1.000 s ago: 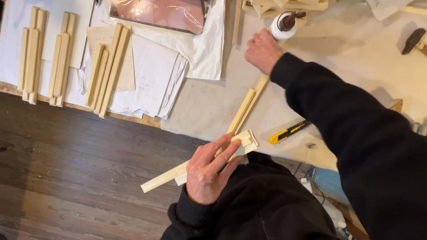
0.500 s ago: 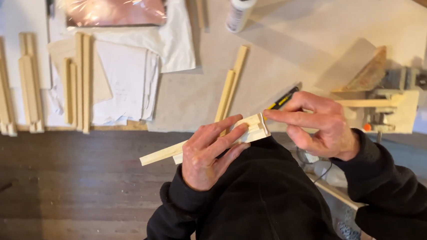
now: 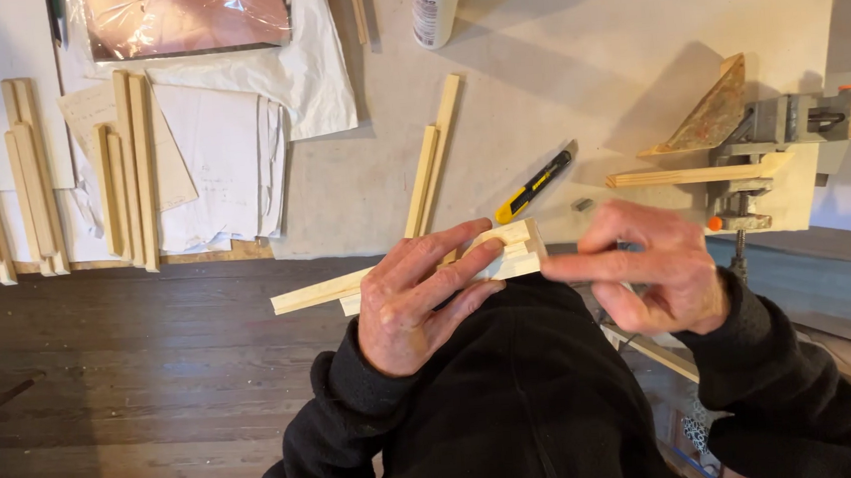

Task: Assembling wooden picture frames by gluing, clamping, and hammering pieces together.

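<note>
My left hand grips a bundle of pale wooden strips held level in front of my body, with its fingers laid over the top. My right hand is at the bundle's right end, its index finger stretched out and touching the stepped end of the strips. Both sleeves are black.
On the workbench lie two more strips, a yellow-and-black utility knife, a white glue bottle, a small vise with wood pieces, papers and plastic wrap, and several strip groups at the left. Dark floorboards lie below.
My right hand left the glue bottle at the back, came to the bundle's right end, and now points one finger at it. The left hand kept its hold throughout.
</note>
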